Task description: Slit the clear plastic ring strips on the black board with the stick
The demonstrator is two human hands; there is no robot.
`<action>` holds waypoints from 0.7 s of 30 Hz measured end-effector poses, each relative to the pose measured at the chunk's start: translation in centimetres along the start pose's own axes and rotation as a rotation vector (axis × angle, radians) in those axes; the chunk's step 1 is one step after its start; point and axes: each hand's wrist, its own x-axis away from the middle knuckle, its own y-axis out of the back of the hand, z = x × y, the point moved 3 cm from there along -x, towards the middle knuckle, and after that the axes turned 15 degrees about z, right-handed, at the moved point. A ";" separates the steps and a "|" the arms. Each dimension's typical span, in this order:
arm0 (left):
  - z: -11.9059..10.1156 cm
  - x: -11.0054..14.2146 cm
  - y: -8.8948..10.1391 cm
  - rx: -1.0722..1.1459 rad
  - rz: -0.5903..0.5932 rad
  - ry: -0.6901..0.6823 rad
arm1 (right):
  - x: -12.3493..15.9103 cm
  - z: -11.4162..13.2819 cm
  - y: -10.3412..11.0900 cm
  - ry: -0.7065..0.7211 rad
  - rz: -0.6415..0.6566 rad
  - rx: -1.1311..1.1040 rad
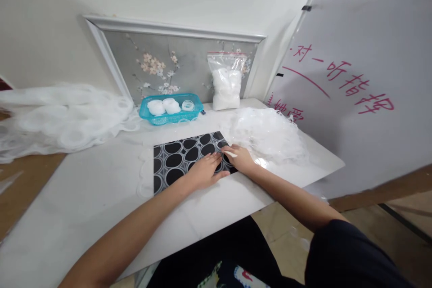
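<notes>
A black board [178, 157] with several oval rings of clear film on it lies on the white table [84, 198]. My left hand [205, 172] rests flat on the board's near right part, fingers stretched out. My right hand [238, 156] sits at the board's right edge, fingers curled in a pinch on a thin clear ring; the ring itself is hard to make out. Both hands nearly touch.
A heap of clear plastic film [270, 134] lies right of the board, another long heap [57, 119] at the far left. A turquoise basket [172, 109] with white tape rolls and a zip bag [227, 82] stand at the back. A whiteboard [364, 90] leans at right.
</notes>
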 end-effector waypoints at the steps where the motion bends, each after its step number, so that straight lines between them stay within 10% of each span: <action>1: 0.0 0.1 0.1 0.007 0.005 0.002 | -0.5 -0.1 0.6 -0.053 -0.036 -0.036; 10: 1.1 1.5 1.2 0.447 0.071 -0.059 | -6.9 -2.8 10.5 -0.232 -0.572 -0.603; 16: 4.4 4.2 5.1 1.064 -0.274 -0.103 | -5.0 0.2 5.1 -0.016 -0.330 -1.056; 21: 5.2 9.1 4.7 1.007 -0.369 -0.082 | -3.7 3.0 3.7 0.200 -0.008 -1.516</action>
